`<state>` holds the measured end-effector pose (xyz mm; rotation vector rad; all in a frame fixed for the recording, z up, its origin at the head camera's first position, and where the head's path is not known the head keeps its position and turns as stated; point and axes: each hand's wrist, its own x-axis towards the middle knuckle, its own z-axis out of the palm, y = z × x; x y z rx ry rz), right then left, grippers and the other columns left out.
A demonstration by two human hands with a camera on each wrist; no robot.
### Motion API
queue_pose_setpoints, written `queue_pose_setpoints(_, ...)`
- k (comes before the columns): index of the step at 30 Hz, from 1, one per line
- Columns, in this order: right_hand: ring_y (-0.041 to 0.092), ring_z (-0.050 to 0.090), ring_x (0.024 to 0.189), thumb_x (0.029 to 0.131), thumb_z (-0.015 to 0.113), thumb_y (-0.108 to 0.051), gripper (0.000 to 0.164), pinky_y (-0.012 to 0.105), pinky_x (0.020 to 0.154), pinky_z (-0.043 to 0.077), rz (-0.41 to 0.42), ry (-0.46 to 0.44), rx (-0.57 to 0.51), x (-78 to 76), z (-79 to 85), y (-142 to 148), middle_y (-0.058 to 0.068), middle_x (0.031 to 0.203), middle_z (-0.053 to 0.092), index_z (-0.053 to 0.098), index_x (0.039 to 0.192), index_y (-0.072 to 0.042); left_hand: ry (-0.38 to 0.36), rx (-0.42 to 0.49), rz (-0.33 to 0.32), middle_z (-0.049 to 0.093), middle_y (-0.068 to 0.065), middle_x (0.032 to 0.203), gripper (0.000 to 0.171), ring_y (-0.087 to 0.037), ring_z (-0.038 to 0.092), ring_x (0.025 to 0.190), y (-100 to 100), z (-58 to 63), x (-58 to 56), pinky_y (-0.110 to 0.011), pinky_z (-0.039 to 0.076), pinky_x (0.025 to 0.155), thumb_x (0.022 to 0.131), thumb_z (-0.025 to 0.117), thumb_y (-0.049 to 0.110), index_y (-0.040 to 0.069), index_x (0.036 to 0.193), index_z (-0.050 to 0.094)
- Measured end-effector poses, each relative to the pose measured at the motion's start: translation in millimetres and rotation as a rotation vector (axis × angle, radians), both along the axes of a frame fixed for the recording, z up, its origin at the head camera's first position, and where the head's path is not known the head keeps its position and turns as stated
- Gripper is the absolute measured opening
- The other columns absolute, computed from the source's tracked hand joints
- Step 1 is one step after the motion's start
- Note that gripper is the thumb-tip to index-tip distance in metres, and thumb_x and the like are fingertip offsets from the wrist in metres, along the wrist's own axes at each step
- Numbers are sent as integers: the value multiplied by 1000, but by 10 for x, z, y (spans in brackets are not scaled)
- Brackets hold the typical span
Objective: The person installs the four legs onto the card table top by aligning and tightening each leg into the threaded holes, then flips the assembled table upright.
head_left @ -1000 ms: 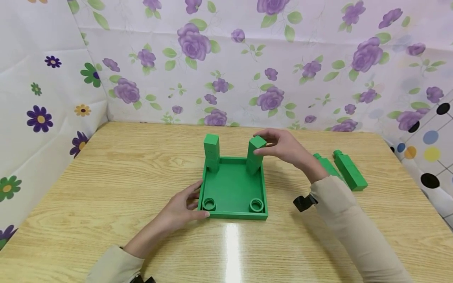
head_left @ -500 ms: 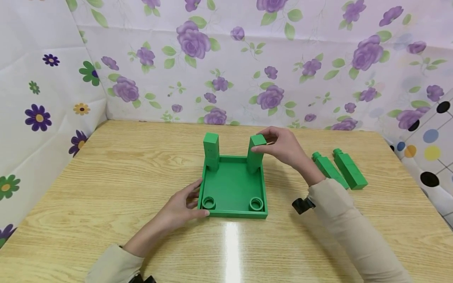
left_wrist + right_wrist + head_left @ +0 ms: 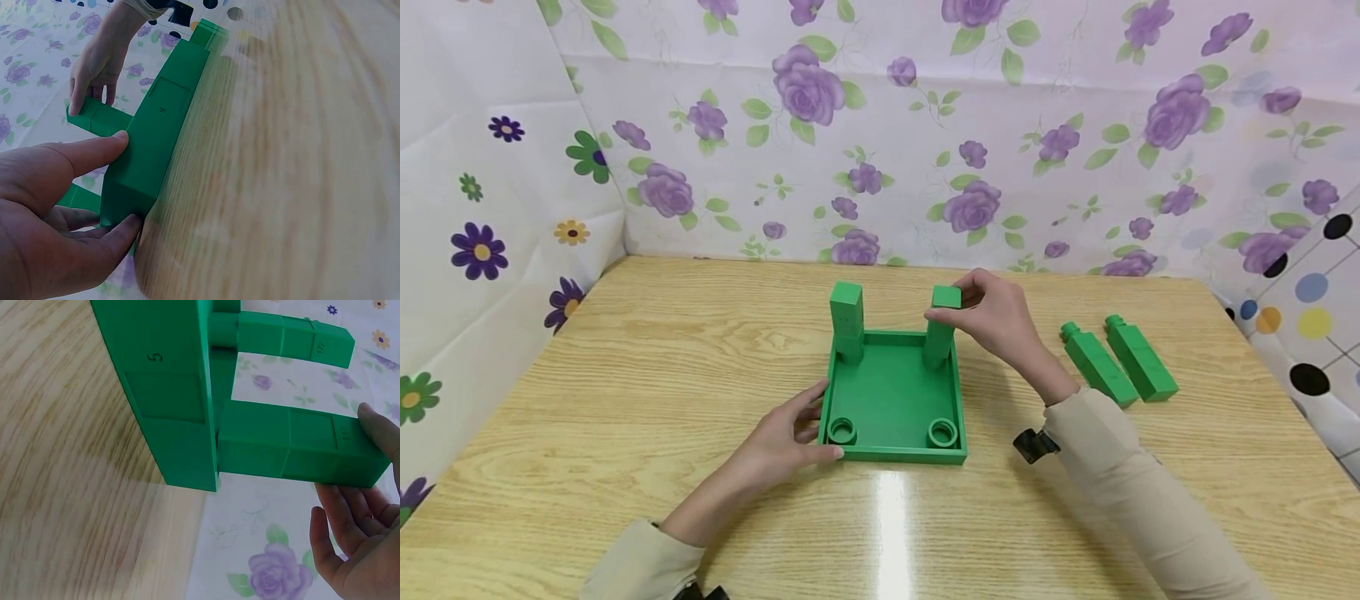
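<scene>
A square green tray point(image 3: 891, 392) with raised walls lies on the wooden table. My left hand point(image 3: 775, 446) grips its near left corner, thumb on the front wall and fingers along the left side. At the far right corner my right hand point(image 3: 1000, 325) pinches the top of an upright green square post point(image 3: 938, 346) between thumb and fingers. In the right wrist view this post point(image 3: 281, 440) has its lower end right at the tray. A matching post point(image 3: 847, 321) stands upright at the far left corner. Round threaded sockets point(image 3: 942, 433) sit at both near corners.
Two loose green posts with threaded ends, a nearer one point(image 3: 1099, 365) and a farther one point(image 3: 1141, 358), lie on the table point(image 3: 662, 358) at right, beside my right forearm. A flowered cloth point(image 3: 880, 142) hangs behind the table.
The post in my right hand has turned about its length, its top face going from diamond-wise to nearly square with the tray. My right hand turned with it; the left stayed put.
</scene>
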<state>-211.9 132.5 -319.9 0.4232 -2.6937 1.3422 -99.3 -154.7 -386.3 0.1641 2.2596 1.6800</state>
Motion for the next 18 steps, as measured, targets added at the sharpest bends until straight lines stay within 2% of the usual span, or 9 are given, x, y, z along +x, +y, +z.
queue_pose_setpoints(18, 24, 61, 85, 78, 82, -31, 43, 38, 74, 53, -82, 7, -29, 62, -29, -81, 11, 94, 64, 61, 102, -3, -4, 28, 8, 46, -22, 137, 90, -36, 54, 120, 14, -11, 1, -34, 52, 91, 80, 78, 0, 8, 153, 27)
